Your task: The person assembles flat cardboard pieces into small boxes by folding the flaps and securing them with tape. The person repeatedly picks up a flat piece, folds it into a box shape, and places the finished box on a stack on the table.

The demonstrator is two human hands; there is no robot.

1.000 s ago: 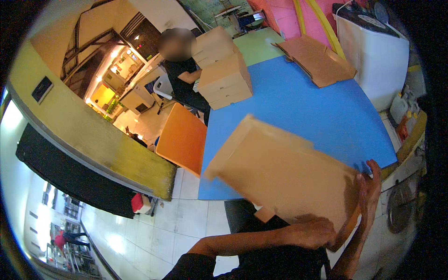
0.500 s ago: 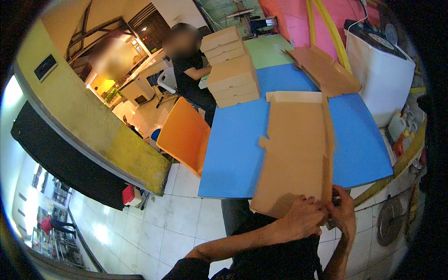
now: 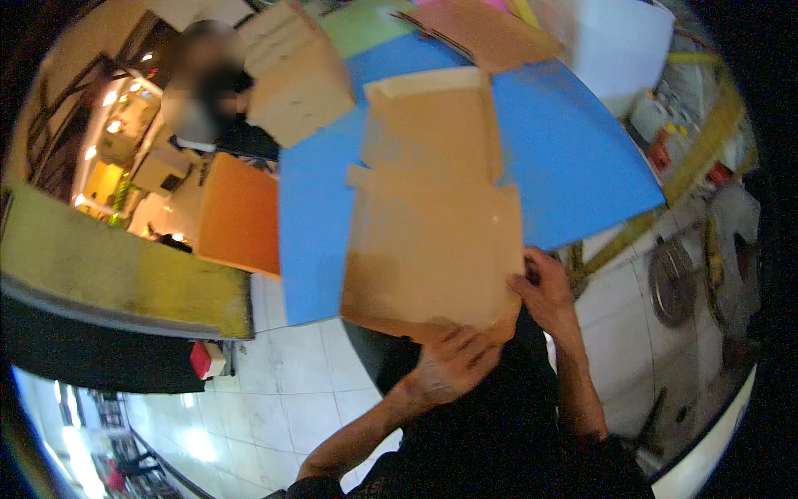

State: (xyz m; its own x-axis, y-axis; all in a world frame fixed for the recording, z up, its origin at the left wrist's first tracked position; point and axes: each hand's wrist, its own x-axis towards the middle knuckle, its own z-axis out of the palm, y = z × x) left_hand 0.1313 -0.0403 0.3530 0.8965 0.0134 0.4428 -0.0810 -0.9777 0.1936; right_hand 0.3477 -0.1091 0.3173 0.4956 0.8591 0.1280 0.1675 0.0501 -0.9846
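Note:
A brown cardboard box blank (image 3: 432, 249), partly folded, lies lengthwise on the blue table (image 3: 565, 150), its near end reaching over the table's front edge. At that near edge my left hand (image 3: 457, 366) grips the cardboard, fingers bent over the front flap. My right hand (image 3: 547, 298) pinches the right side near the front corner, thumb and fingers closed on the side flap. Further off, the lid part (image 3: 428, 121) of the same blank lies open with its end flap standing up. Motion blurs the fingertips a little.
Stacked cardboard boxes (image 3: 299, 91) stand at the table's far left, beside a seated person (image 3: 212, 91). Flat cardboard sheets (image 3: 490, 33) lie at the far right. An orange chair (image 3: 237, 216) is at the left edge, and a white appliance (image 3: 619, 54) stands behind the table.
My left hand has moved left along the near edge, away from the right corner. My right hand has shifted up the right side. The side flap now stands more upright, and the view has tilted.

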